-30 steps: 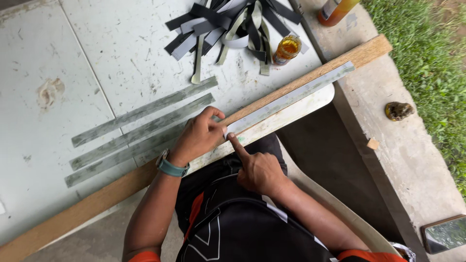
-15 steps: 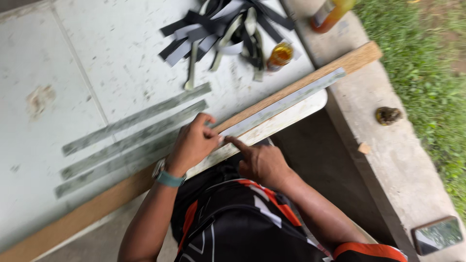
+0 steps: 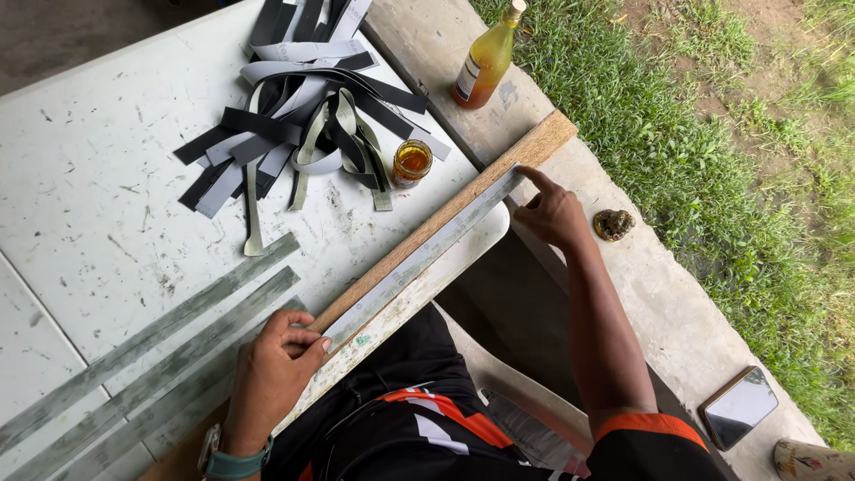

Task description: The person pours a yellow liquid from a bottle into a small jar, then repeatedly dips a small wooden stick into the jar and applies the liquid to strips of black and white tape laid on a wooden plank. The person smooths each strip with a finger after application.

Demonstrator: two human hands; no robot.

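A long wooden batten [image 3: 463,203] lies along the near edge of a white table [image 3: 98,205], with a grey strip [image 3: 419,258] laid on it. My left hand [image 3: 272,374] presses the strip's near end against the batten, fingers curled over it. My right hand [image 3: 554,212] is stretched out to the far end, its index finger pointing onto the strip's tip. Neither hand lifts anything.
Three more grey strips [image 3: 160,343] lie side by side on the table at left. A heap of black and grey strips [image 3: 298,116] sits farther back, beside a small jar of amber liquid [image 3: 411,162]. An amber bottle [image 3: 485,62], a phone [image 3: 739,407] and a small brown lump [image 3: 614,224] rest on the concrete ledge by the grass.
My right hand has slid from the strip's near end, beside my left hand, out to its far tip. The left hand stays pressed at the near end. The view shifted.
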